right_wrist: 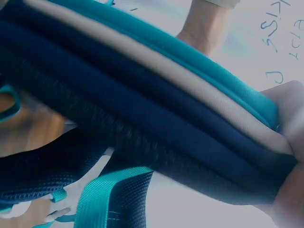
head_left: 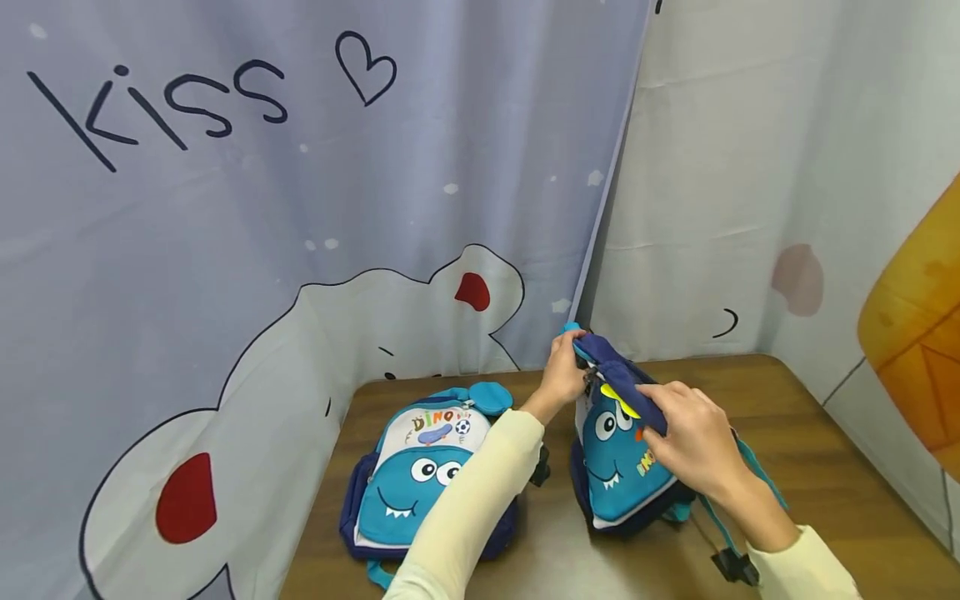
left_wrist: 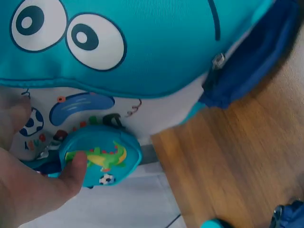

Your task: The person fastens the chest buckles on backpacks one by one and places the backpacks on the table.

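Two cream sleeves are seen nearest, and close to the right one a black buckle is found over the tabletop. At the left, partly covered by the left sleeve, a second backpack is rested, its smiling front in view; it is touched by neither of the hands. Somewhat farther, at the right, the side of the held backpack is gripped by the right hand; in the right wrist view its thickness is spanned between thumb and fingers. This backpack is tilted, with its bottom apparently supported by the tabletop. Beyond, near its top, it is gripped by the left hand, whose thumb is laid on a round teal pouch with a crocodile; whether a zip pull is also pinched cannot be told. The step in hand is judged to be the placing or steadying of this bag by both hands. For the next move, a balanced hold seems to be called for, so that the bag is not tipped over and its strap is not caught. Behind all, a printed curtain is hung.
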Available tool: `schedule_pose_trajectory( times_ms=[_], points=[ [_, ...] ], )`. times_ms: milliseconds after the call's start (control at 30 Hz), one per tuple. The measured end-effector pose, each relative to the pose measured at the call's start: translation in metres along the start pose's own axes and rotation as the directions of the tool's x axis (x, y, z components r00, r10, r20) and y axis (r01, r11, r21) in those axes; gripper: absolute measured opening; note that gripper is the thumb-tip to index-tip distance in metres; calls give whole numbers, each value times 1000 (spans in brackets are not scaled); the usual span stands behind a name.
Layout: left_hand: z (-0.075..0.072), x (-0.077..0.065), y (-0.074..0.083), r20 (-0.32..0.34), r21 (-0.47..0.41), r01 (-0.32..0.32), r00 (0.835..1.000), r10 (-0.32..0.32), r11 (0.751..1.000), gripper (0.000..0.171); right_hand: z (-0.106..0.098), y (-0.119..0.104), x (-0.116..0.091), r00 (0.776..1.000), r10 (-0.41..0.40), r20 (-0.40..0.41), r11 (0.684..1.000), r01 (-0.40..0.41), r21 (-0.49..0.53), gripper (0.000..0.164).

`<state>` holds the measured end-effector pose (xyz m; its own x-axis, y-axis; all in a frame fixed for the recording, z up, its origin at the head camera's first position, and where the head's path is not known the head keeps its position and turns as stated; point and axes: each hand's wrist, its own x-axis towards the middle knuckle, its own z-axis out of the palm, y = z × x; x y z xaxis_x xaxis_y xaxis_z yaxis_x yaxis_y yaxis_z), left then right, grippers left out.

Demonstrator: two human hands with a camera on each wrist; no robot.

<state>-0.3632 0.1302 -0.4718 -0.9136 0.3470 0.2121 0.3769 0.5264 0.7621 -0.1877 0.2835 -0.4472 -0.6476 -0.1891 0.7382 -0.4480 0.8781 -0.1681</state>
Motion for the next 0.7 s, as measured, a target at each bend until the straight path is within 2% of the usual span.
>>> schedule_pose_trajectory(
  times_ms=[200, 367, 433, 467, 500, 533, 633, 667, 700],
  points=[
    [-12, -1, -6, 77, -84, -2, 997, 8, 996, 67, 0, -9, 11, 996, -91, -14, 995, 91, -40, 51],
    [-20, -1, -13, 156, -138, 20, 988, 2, 990, 64, 1, -15, 15, 987, -161, -13, 985, 159, -67, 48],
    [-24, -1, -16, 195, -208, 40, 981, 1, 977, 66, 2, -17, 16, 984, -179, -15, 981, 177, -75, 48],
    [-26, -1, -17, 222, -265, 71, 975, -10, 962, 68, 2, -18, 16, 982, -188, -16, 979, 186, -80, 49],
    [-27, -1, -18, 257, -340, 112, 966, -22, 934, 71, 3, -19, 17, 980, -196, -14, 977, 194, -85, 49],
    [-29, -2, -19, 292, -417, 163, 956, -38, 894, 73, 3, -20, 17, 978, -206, -12, 975, 204, -91, 49],
    [-35, -4, -21, 376, -585, 319, 921, -99, 745, 76, 6, -24, 18, 970, -242, 3, 964, 241, -117, 50],
    [-37, -5, -22, 391, -619, 356, 913, -119, 700, 77, 7, -26, 18, 967, -255, 9, 959, 254, -124, 50],
    [-39, -6, -23, 402, -641, 381, 906, -131, 667, 76, 9, -28, 18, 964, -265, 13, 956, 264, -130, 51]
  ],
)
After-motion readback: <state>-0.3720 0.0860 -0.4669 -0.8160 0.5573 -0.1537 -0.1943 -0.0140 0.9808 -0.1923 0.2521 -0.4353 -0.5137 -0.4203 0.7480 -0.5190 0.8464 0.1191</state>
